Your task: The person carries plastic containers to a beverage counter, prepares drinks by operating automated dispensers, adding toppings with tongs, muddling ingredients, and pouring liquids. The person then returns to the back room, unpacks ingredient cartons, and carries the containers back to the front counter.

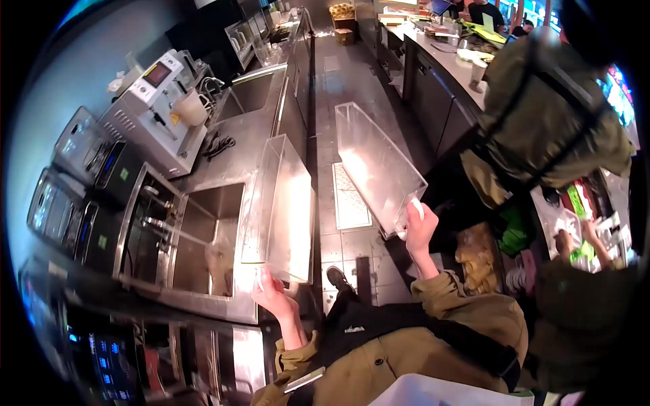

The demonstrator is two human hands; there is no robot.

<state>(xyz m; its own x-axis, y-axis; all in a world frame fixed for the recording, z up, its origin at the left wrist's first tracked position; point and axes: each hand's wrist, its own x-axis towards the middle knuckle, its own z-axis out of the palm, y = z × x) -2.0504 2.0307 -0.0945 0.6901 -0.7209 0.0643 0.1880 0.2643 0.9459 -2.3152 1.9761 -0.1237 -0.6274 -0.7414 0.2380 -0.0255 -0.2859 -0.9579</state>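
Note:
My left hand [272, 296] is closed on the near end of a clear rectangular bin [288, 210], which is held upright over the counter edge beside the sink. In my right hand [420, 229] is the near end of a second clear bin [379, 166], tilted over the floor of the aisle. Both bins look empty, and a gap separates them. The metal sink [186, 260] lies just left of the first bin, with a faucet [159, 223] at its side.
A white machine [152, 111] stands on the left counter [230, 145], near a black coiled cable [218, 144]. Two blenders line the left wall. To the right, a co-worker in an olive top [548, 122] is close by, and another person's hands [582, 240] work at a counter.

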